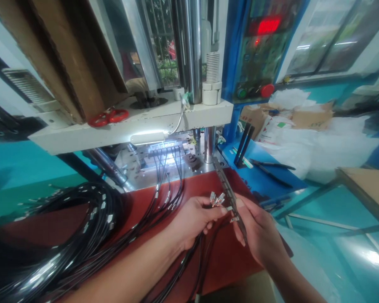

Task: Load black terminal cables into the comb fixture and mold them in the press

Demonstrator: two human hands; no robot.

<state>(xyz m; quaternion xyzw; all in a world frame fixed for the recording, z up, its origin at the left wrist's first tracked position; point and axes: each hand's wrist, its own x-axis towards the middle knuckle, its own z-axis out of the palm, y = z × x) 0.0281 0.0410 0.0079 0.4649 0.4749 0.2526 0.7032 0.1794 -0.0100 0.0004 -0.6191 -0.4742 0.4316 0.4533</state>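
My left hand (196, 219) is closed around a small bunch of black cables whose bare metal connector ends (217, 199) stick up past the fingers. In my right hand (255, 227) is a long, narrow dark metal bar with notches (226, 185), tilted up to the left. The two hands almost meet, with the connector ends beside the bar. At least one connector touches the bar or sits in it; I cannot tell which. Beneath the left hand, black cables (189, 256) trail down over the red-brown work surface (230, 248).
A press stands ahead, its lit lower mould (164, 153) holding several cable ends. Red-handled scissors (109, 117) lie on the white press plate (196, 118). A large cable coil (94, 210) is at left. Black pliers-like tools (273, 172) lie on the blue shelf (255, 153).
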